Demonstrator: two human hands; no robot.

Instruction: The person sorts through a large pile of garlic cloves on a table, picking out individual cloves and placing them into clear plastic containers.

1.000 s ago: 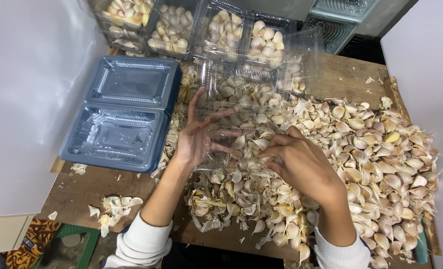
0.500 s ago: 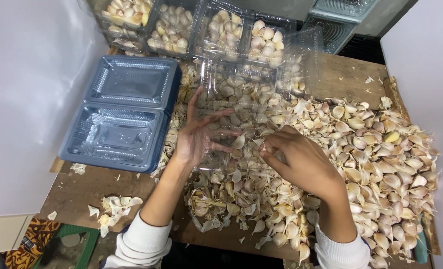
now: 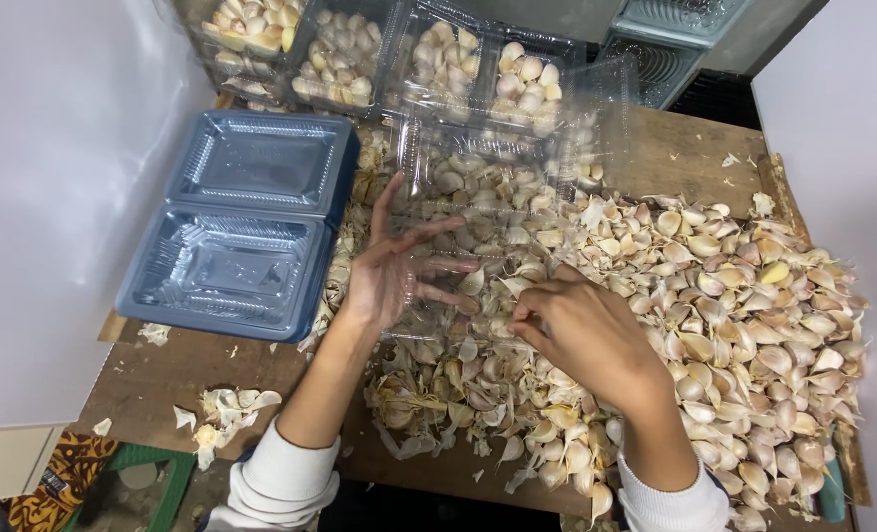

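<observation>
My two arms come up into view from the bottom edge of the frame, bare from the wrists to well past mid-forearm. My left hand (image 3: 391,271) shows in the middle of the frame, my right hand (image 3: 581,330) a little lower and to the right of centre. Both are bare: I see only uncovered fingers and plain knuckles. I wear a white long-sleeved top. The left sleeve (image 3: 279,478) is pushed up and bunched into soft folds at lower left, with a ribbed cuff. The right sleeve (image 3: 673,504) shows at lower right as a ribbed white cuff, cut off by the frame edge.
</observation>
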